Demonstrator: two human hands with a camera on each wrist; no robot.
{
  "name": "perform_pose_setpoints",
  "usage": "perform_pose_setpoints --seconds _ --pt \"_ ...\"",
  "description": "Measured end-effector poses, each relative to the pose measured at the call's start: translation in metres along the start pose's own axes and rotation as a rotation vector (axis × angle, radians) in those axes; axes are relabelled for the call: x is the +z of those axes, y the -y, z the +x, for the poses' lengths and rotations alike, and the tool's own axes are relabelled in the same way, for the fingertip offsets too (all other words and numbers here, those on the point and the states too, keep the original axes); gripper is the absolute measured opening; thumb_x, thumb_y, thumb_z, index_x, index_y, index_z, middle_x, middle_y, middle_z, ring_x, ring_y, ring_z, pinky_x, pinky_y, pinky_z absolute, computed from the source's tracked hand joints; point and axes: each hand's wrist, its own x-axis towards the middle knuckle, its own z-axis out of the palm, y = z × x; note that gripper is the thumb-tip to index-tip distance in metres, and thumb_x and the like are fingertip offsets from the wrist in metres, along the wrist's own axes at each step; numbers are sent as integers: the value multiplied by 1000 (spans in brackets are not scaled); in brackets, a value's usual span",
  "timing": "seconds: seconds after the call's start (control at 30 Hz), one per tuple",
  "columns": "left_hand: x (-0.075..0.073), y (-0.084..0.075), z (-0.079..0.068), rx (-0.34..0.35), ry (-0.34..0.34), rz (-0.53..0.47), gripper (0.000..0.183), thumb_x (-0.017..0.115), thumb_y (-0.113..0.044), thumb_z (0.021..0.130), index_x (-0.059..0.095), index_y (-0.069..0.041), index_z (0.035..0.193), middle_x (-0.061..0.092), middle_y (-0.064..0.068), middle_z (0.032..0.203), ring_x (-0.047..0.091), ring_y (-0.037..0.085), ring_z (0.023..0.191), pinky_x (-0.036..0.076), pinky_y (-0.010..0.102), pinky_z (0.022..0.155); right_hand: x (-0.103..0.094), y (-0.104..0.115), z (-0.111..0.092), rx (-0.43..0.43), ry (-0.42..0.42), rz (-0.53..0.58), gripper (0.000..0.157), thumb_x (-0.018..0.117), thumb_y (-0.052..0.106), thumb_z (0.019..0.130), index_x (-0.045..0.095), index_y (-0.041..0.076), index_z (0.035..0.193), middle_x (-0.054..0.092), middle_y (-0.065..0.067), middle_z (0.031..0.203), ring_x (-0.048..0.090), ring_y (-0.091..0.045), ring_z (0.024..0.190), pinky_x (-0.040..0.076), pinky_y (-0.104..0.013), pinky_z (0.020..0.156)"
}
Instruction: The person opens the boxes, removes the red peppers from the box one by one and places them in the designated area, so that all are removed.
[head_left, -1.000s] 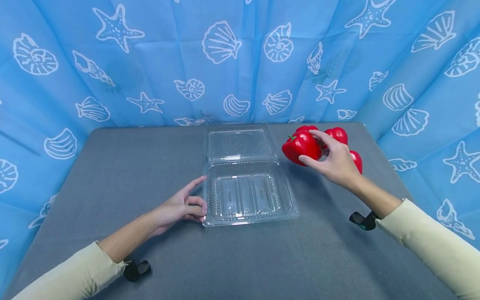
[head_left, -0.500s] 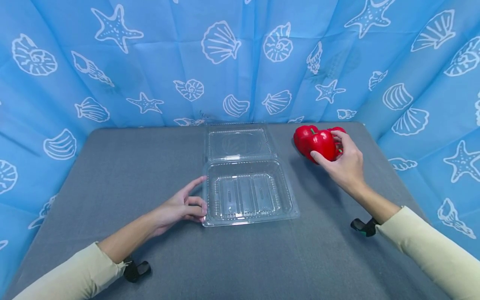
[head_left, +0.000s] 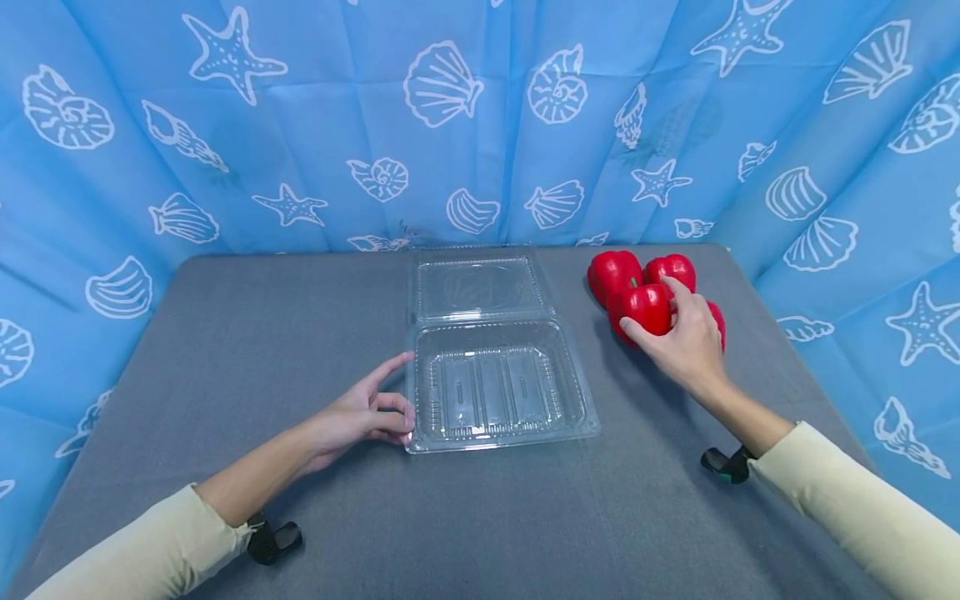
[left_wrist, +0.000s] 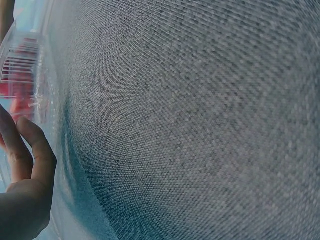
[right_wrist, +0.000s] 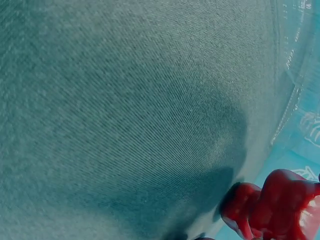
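Observation:
My right hand [head_left: 684,333] holds a shiny red bell pepper [head_left: 647,307] with a green stem, thumb on its near side and fingers round its far right. It overlaps other red bell peppers: one at back left [head_left: 613,273], one at back right [head_left: 672,268], one partly hidden behind the hand [head_left: 717,321]. Glossy red bell pepper [right_wrist: 285,207] surface fills the lower right corner of the right wrist view. Mid-table lies a hinged clear plastic container [head_left: 491,437], its lid [head_left: 480,287] folded back. My left hand [head_left: 360,417] grips its left rim by the near corner, one finger stretched along the side.
Grey cloth covers the table [head_left: 480,525]. A blue curtain [head_left: 315,125] with white shell and starfish prints hangs behind it and along both sides. Black wrist-worn devices [head_left: 273,540] show at both sleeves.
The right hand has shifted the held pepper rightward and then down toward the table, among the other peppers. The left hand and the container stay as they were.

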Motion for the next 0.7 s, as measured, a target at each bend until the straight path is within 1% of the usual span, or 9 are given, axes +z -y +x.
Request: perform_pose_setpoints --seconds 0.17,0.37,0.5,0.7 --pt "0 0 0 -1 -3 1 99 68 -3 87 7 -26 160 67 10 98 66 22 88 55 38 84 3 -4 -1 -7 28 -18 83 80 32 81 39 4 148 46 -25 137 44 -44 122 46 -69 87" --pt "0 0 0 -5 -4 0 99 68 -3 86 7 -27 160 67 9 98 66 22 88 55 38 84 7 -8 -5 -18 53 -28 82 79 33 81 40 1 145 46 -25 137 44 -46 122 45 -70 88" --pt "0 0 1 -8 -6 1 98 68 -3 87 7 -27 160 67 8 97 66 22 88 55 39 84 10 -10 -6 -9 62 -51 82 79 34 81 40 1 144 46 -26 136 45 -46 121 44 -71 89" --pt "0 0 0 -7 -4 6 98 68 -3 87 7 -27 160 67 8 96 66 22 87 55 39 84 13 -11 -7 16 73 -94 83 80 33 78 40 1 143 46 -26 133 46 -46 118 46 -70 87"
